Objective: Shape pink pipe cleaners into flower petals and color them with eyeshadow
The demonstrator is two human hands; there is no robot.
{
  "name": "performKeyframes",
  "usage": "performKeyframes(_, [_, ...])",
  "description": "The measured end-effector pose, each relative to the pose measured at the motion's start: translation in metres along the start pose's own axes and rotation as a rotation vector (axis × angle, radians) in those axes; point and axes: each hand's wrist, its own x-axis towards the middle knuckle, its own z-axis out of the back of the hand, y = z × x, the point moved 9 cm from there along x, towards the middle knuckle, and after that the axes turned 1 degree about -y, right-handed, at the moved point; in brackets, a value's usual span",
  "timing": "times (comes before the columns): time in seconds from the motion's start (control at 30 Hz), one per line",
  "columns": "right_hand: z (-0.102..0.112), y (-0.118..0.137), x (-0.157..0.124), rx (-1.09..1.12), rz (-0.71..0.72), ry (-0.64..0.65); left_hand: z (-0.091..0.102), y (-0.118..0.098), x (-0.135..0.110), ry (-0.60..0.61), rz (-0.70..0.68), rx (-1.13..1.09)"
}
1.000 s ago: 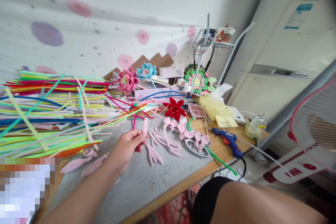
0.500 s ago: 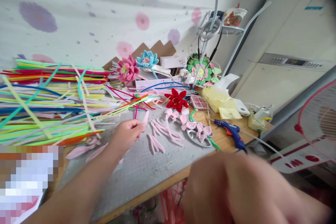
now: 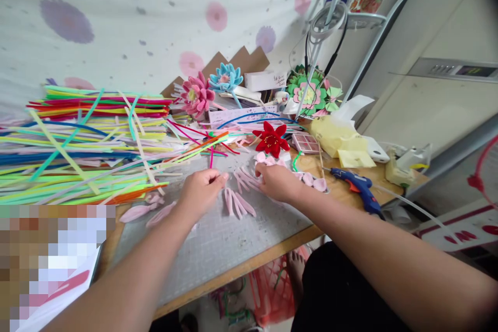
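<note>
My left hand (image 3: 205,192) hovers over the left part of the grey cutting mat (image 3: 233,254), its thumb and fingers closed together. What it holds, if anything, is hidden. My right hand (image 3: 278,182) reaches down among the pale pink fuzzy pieces, fingers curled at the far end of a bundle of looped pink strips (image 3: 245,179); its grip is partly hidden. A smaller fan of pink strips (image 3: 238,203) lies between the hands. Pink petal pieces (image 3: 313,181) rest to the right. Two long pink petals (image 3: 137,211) lie left of my left wrist.
Bundles of coloured pipe cleaners (image 3: 85,150) cover the left side. Behind the mat are a red fuzzy flower (image 3: 270,138), a pink flower (image 3: 197,94) and a blue flower (image 3: 225,78). A blue glue gun (image 3: 360,187) and a yellow tissue pack (image 3: 336,137) are at right.
My right hand has moved from close to the camera out to the pink pieces. The pink petal that showed in my left fingers is out of sight. The view has shifted slightly.
</note>
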Motion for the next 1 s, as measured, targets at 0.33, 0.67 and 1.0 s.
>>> performKeyframes(0.33, [0.019,0.048,-0.012,1.061,0.152,0.107,-0.035,-0.016,-0.016,0.305,0.109,-0.916])
performKeyframes(0.67, [0.046,0.095,-0.034,0.719,0.66,-0.108,-0.034,-0.011,-0.018,0.299,0.255,-1.316])
performKeyframes(1.0, [0.024,0.055,-0.011,0.656,0.215,-0.025,-0.017,-0.014,-0.012,0.105,0.029,-1.062])
